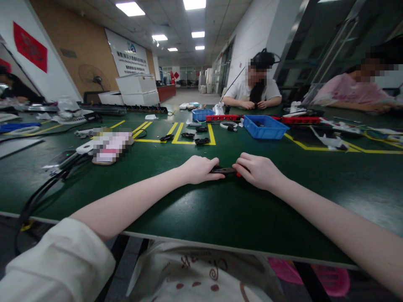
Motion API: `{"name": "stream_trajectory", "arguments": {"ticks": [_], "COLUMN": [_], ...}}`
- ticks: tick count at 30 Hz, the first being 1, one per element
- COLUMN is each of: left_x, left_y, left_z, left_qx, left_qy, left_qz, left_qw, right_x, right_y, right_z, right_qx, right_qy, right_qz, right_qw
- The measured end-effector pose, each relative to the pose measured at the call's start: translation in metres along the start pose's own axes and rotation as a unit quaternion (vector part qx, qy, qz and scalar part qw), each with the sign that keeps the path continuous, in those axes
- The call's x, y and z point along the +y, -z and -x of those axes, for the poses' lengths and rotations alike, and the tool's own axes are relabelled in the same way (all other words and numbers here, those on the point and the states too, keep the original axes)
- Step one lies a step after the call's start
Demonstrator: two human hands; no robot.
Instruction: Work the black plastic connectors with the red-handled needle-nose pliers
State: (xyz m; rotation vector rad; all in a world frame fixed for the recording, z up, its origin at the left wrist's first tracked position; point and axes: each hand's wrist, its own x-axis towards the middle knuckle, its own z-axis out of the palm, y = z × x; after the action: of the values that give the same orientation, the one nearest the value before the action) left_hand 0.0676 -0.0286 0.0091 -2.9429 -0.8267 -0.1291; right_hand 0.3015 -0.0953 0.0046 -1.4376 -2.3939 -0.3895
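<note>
My right hand (pixel 260 170) is closed round the red handle of a pair of pliers (pixel 227 170), whose dark jaws point left. My left hand (pixel 201 170) is closed on a small black part (pixel 215 169), mostly hidden by the fingers. The plier tips meet that part at the left fingertips; whether they grip it I cannot tell. Both hands rest low over the green table (pixel 195 209). Beyond them, several small black parts (pixel 202 141) lie in and beside a yellow taped rectangle (pixel 215 136).
A blue bin (pixel 265 127) stands past my right hand, with a smaller blue bin (pixel 202 114) farther back. Left lie a phone (pixel 111 147) and black cables (pixel 59 180). A red strip (pixel 225 118) crosses the table's middle. Across sits a person (pixel 253 90); another person (pixel 355 90) sits right.
</note>
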Motion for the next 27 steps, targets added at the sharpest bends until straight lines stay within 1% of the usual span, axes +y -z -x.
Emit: {"name": "stream_trajectory", "arguments": {"ticks": [6, 13, 21, 27], "left_x": [0.0000, 0.0003, -0.0004, -0.0009], "left_y": [-0.0006, -0.0005, -0.0006, -0.0005], "left_z": [0.0005, 0.0004, 0.0004, 0.0011], "left_qx": [0.005, 0.006, 0.003, 0.008], "left_qy": [0.001, 0.004, 0.003, 0.002], "left_qz": [0.004, 0.008, 0.014, 0.020], "left_qw": [1.000, 1.000, 1.000, 1.000], "right_x": [0.0017, 0.0047, 0.0070, 0.0098], "right_y": [-0.0006, -0.0020, -0.0033, -0.0001], "right_z": [-0.0003, -0.0006, -0.0014, -0.0005], "right_qx": [0.010, 0.032, 0.033, 0.031], "right_qy": [0.009, 0.014, 0.019, 0.014], "right_qz": [-0.008, 0.009, 0.011, 0.001], "right_qw": [1.000, 0.999, 0.999, 0.999]}}
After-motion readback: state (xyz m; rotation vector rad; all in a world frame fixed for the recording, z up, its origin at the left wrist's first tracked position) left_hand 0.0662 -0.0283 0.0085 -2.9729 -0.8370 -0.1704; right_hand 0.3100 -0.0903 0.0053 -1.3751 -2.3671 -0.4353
